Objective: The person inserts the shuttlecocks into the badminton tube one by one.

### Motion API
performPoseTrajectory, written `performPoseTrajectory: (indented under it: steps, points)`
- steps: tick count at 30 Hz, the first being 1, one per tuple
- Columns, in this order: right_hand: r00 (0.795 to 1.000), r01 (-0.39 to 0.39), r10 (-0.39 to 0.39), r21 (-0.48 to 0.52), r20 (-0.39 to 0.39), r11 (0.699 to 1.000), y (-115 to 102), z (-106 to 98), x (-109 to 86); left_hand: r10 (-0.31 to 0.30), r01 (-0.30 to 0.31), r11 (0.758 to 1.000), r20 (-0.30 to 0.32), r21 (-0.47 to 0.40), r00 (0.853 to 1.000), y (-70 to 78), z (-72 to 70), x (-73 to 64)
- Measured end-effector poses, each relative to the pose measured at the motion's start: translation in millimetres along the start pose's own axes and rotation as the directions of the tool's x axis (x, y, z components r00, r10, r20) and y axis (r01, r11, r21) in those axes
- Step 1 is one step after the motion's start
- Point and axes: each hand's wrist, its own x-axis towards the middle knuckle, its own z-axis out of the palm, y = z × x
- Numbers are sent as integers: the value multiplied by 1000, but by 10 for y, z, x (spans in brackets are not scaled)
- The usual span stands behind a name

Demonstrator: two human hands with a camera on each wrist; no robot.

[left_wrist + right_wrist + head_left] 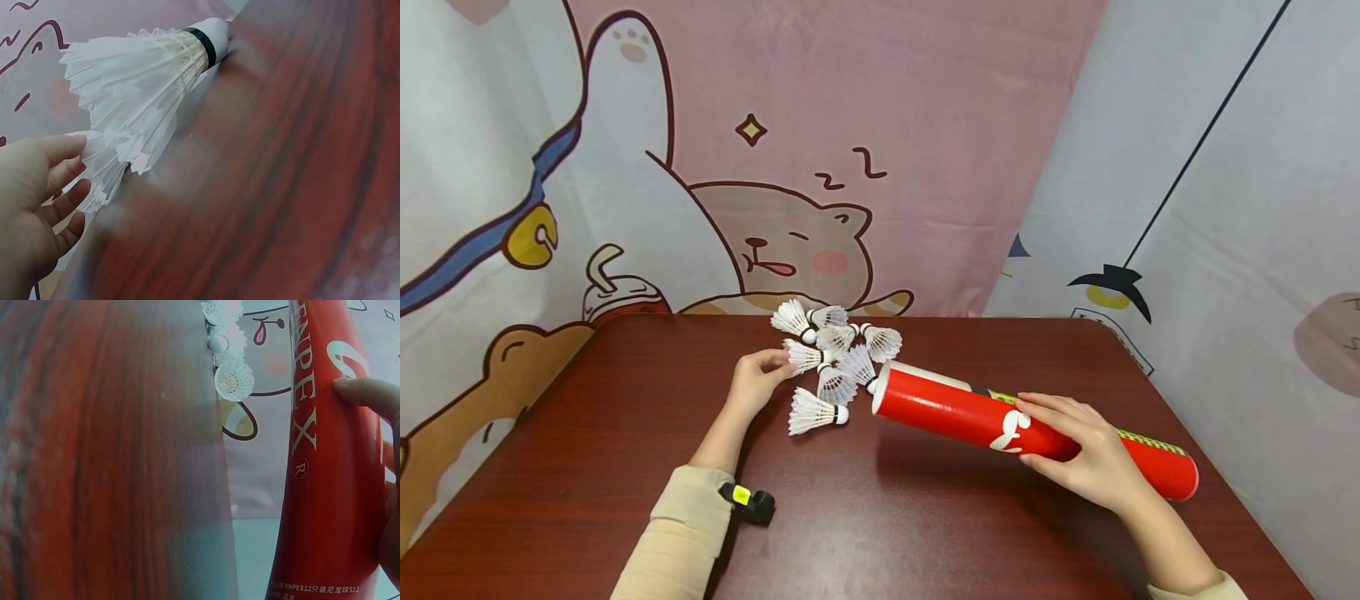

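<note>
Left hand (756,385) is pinching a shuttlecock (803,357) near the far table edge (992,319), right hand (1088,454) gripping a tube (943,410), contents hidden.

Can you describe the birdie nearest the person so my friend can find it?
On the brown table, find the pile of white shuttlecocks between the left hand and red tube. At the pile's near edge lies your birdie, cork pointing right, closer to the left sleeve than any other.
</note>
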Motion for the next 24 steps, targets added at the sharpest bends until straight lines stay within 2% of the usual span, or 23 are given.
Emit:
performPoseTrajectory:
  steps: [11,17,19,24]
  points:
    - [1000,-7,7,-12,-1,1000,-8,-4,-3,49,-46,999,-93,24,994,98,-73,1]
    - [1000,-10,10,-10,1,1000,-6,-6,-4,60,-70,995,-139,-66,988,218,-138,22]
    - [1000,-11,11,-17,0,1000,-6,-6,-4,65,-80,992,-148,-101,987,321,-152,15]
    - [1000,-9,9,-27,-6,1000,-8,-4,-1,99,-120,982,-141,-146,985,761,-186,-90]
